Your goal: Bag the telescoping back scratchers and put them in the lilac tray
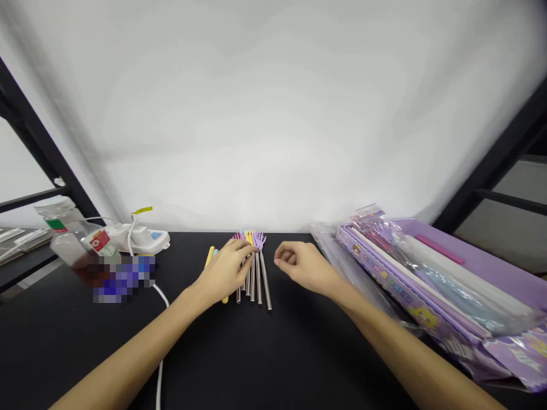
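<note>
Several back scratchers lie side by side on the black tabletop, their small hand-shaped heads in purple [258,240], yellow, blue and pink toward the wall. Thin metal rods [265,282] run from the heads toward me. My left hand [228,265] rests across the middle of the row, fingers stretched over the rods and fingertips by the purple head; it covers part of several of them. Yellow handles [209,256] poke out at its left. To the right of the row, my right hand [301,263] hovers with curled fingers, and nothing shows in it.
On the right stands an open purple box [380,279] with plastic-wrapped scratchers in it, a clear plastic bag beside it. At left are a bottle of dark liquid [81,239], a white power strip [158,242] and a white cable [160,370]. A white wall rises behind.
</note>
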Demonstrator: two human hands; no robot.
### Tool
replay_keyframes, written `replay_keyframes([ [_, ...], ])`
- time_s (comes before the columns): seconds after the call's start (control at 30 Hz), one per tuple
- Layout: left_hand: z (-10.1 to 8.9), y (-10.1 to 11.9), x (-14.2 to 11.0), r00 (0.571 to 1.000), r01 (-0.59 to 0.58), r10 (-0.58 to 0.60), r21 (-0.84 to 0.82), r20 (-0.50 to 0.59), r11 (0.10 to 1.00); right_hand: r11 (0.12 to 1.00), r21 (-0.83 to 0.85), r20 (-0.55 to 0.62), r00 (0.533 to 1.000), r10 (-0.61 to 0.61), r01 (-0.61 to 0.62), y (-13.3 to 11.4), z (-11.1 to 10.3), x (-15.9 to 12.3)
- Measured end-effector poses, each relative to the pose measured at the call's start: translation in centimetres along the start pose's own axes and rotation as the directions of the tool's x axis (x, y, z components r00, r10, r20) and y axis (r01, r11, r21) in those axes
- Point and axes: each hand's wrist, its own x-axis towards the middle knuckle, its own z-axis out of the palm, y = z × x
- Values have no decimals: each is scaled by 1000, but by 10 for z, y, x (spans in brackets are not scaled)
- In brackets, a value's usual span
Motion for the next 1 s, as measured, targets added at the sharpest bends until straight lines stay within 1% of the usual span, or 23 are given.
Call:
replay_keyframes([
  [0.13, 3, 8, 2, 998, -19, 19, 1, 61, 1000, 1000, 6, 2, 1000, 28, -28, 10, -5, -4],
  [0.2, 4, 10, 1, 996, -20, 18, 21, 89, 1000, 1000, 7, 25, 1000, 6, -7, 13, -4, -8],
  [0.3, 5, 10, -3, 993, -28, 24, 38, 115, 999, 991, -61, 59, 992, -112, 115, 15, 2, -16],
  [0.4, 2, 8, -6, 993, -24, 20, 35, 120, 999, 957, -119, 129, 960, -249, 264, 13, 9, -23],
  [0.5, -4, 5, -9, 995, 51, -59, 106, 78, 993, 938, -155, 188, 941, -280, 310, 10, 14, -27],
  [0.57, -9, 3, -12, 985, 150, -164, 198, 57, 969, 937, -175, 189, 944, -271, 304, 9, 16, -28],
  [0.63, -13, 2, -14, 959, 249, -276, 291, 57, 924, 942, -179, 181, 951, -252, 284, 8, 18, -27],
  [0.7, -17, 1, -15, 931, 312, -360, 368, 67, 876, 948, -190, 162, 961, -225, 254, 9, 20, -26],
  [0.77, -21, 1, -16, 911, 348, -407, 408, 66, 844, 954, -208, 125, 974, -191, 214, 11, 21, -25],
  [0.9, -36, -3, -14, 882, 409, -469, 423, 43, 809, 972, -200, 71, 991, -112, 124, 16, 25, -24],
  [1.0, -45, -9, -15, 842, 460, -532, 401, 84, 792, 985, -161, 54, 997, -51, 59, 19, 28, -23],
])
